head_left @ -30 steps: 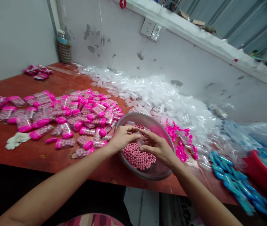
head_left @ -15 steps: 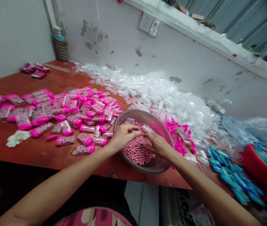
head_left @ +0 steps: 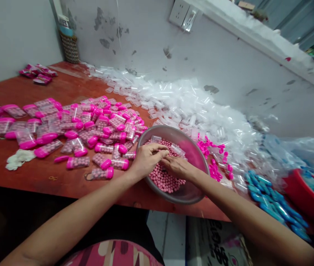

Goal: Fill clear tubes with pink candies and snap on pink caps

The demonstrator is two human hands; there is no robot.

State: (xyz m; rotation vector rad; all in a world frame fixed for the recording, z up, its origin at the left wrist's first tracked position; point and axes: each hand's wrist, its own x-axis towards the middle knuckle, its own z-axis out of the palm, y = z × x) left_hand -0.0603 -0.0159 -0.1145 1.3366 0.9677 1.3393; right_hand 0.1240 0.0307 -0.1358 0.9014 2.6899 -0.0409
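I see a small clear plastic case (head_left: 178, 149) lying tilted over the pink beads (head_left: 165, 179) in the metal bowl (head_left: 184, 196), right at the fingertips of both hands. My right hand (head_left: 178, 167) lies palm down on the beads, fingers stretched towards the case's near end; whether it pinches the case I cannot tell. My left hand (head_left: 147, 159) comes in from the other side, knuckles up, fingers curled and thumb forward, touching the right hand's fingertips; its grip is hidden too. Both forearms angle in from the desk's (head_left: 35, 177) near edge and meet over the bowl. Left of the bowl lie filled cases with pink caps (head_left: 85, 127); behind it a heap of empty clear cases (head_left: 190, 107); to the right loose pink caps (head_left: 214, 166) and blue caps (head_left: 270, 203).
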